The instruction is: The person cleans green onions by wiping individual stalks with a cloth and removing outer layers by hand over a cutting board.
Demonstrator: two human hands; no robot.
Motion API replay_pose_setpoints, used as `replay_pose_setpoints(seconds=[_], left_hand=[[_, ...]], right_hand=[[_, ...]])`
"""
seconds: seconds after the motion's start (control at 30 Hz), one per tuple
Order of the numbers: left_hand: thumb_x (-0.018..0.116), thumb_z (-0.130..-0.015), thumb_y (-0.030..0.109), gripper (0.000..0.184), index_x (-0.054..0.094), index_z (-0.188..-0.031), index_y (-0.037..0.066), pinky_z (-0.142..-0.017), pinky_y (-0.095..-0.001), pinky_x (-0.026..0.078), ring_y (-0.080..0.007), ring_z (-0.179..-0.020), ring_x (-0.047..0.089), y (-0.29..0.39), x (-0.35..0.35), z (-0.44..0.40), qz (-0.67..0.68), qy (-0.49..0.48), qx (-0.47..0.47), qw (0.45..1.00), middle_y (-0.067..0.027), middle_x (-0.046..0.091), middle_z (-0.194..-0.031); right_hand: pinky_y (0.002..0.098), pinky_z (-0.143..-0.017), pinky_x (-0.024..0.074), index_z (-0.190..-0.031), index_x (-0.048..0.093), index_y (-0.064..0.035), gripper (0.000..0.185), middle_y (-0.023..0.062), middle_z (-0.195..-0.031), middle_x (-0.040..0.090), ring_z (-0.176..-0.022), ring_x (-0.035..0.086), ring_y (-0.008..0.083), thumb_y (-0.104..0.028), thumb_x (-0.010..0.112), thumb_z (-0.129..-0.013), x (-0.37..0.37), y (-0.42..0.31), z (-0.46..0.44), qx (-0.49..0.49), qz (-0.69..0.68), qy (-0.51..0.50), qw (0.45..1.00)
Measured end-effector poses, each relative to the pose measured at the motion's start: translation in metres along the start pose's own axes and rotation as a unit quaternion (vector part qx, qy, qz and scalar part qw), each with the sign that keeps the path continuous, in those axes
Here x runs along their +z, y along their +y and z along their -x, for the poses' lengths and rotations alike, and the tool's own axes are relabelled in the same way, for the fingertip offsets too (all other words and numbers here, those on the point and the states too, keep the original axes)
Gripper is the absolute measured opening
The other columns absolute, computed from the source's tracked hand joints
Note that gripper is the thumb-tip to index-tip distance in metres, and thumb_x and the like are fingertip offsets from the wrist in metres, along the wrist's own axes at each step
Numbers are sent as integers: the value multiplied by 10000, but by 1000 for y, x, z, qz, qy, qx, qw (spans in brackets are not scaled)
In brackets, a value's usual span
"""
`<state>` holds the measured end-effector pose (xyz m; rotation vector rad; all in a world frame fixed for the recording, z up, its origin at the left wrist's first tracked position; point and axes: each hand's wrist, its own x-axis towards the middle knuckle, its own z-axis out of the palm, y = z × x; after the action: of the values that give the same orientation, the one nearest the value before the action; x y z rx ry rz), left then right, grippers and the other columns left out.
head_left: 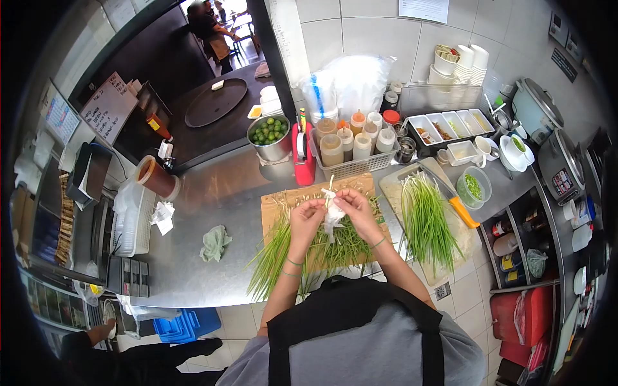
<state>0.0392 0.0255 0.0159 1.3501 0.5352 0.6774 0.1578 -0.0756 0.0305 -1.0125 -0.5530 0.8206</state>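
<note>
My left hand [308,217] pinches what looks like a thin spring onion stalk [331,183], its pale end pointing up. In my right hand [355,210] is a crumpled white paper towel [334,215], held against the stalk. Both hands are close together above a brown paper sheet [273,204] spread with loose spring onions [273,254]. Their pale root ends lie toward the wall and their green tops toward me. To the right, a neater bunch of spring onions [428,222] lies on a cutting board [394,183]. Beside it rests a knife with an orange handle [463,212].
A basket of squeeze bottles [362,168], a red tape dispenser [304,157] and a pot of green limes [270,133] stand behind. A green cloth [215,244] lies left. At right is a tub of chopped greens [474,187]. Another person's legs [154,357] show lower left.
</note>
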Motion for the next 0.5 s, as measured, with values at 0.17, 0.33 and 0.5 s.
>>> replay_pose_setpoints(seconds=[0.17,0.33,0.5], left_hand=[[622,-771,-13,138,631,-906,-41,-627,-205,468,-88,-681,571,-6,13,0,-143,59,132,979,-54,579,-829],[657,-765,-3,113,637,-871,-35,-627,-195,469,-77,-692,563,11,20,10,-205,33,126,970,-41,546,-797],[659,-750,4,63,632,-795,-31,-583,-218,466,-95,-654,563,25,20,20,-287,20,124,950,-57,549,-759]], right_hand=[[186,-660,422,-942,570,-23,167,2,-831,602,-760,543,54,-24,640,-790,-5,16,2,-22,-21,18,999],[196,-659,433,-908,594,-8,161,24,-846,623,-739,556,58,-11,663,-763,0,17,3,-7,-31,43,999],[196,-646,437,-844,616,-2,117,31,-799,635,-699,563,60,-2,676,-744,-5,13,3,30,-15,26,999]])
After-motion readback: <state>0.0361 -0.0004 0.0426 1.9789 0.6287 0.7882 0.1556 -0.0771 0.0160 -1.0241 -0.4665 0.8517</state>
